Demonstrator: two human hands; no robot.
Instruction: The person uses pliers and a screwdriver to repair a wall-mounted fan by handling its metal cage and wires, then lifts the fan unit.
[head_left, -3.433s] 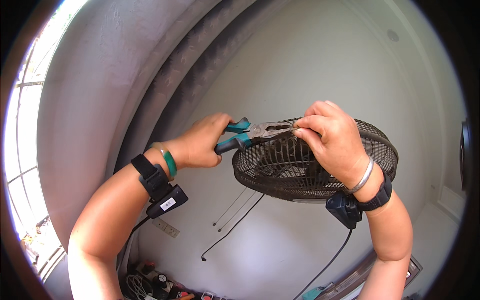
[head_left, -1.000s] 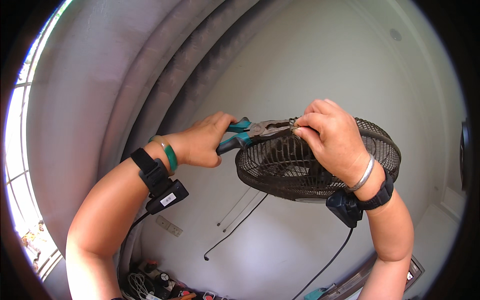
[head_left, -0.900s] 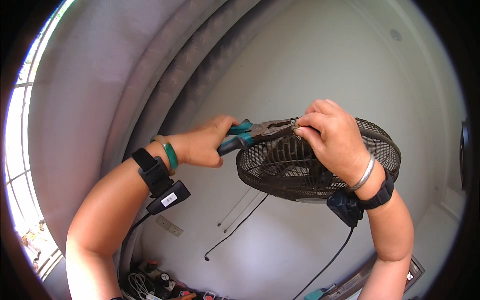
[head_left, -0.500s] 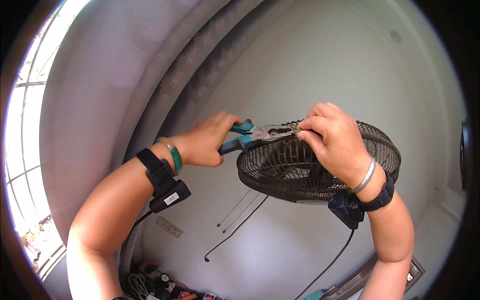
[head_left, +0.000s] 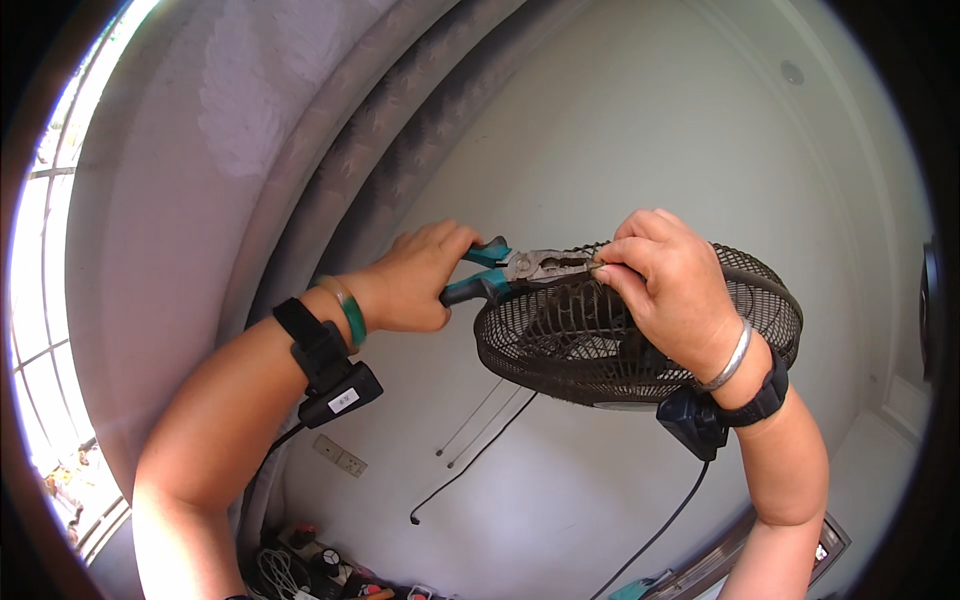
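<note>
My left hand (head_left: 415, 278) is closed round the teal-and-black handles of a pair of pliers (head_left: 524, 266). The metal jaws point right, over the upper rim of a dark wall fan (head_left: 530, 350) with a mesh cage. At the jaw tips my right hand (head_left: 675, 290) pinches with thumb and fingertips. What it pinches is small and mostly hidden by the fingers, so I cannot name it. The right hand and wrist cover part of the cage. Dark blades show dimly through the mesh.
Grey curtains (head_left: 340, 170) hang on the left beside a bright barred window (head_left: 45, 250). Two thin pull cords (head_left: 470, 425) and a black cable (head_left: 455, 480) hang below the fan. A wall socket (head_left: 340, 455) is lower left, above a clutter of cables (head_left: 280, 572).
Both hands, the pliers and the fan keep nearly the same places. The pliers' handles have shifted very slightly to the right.
</note>
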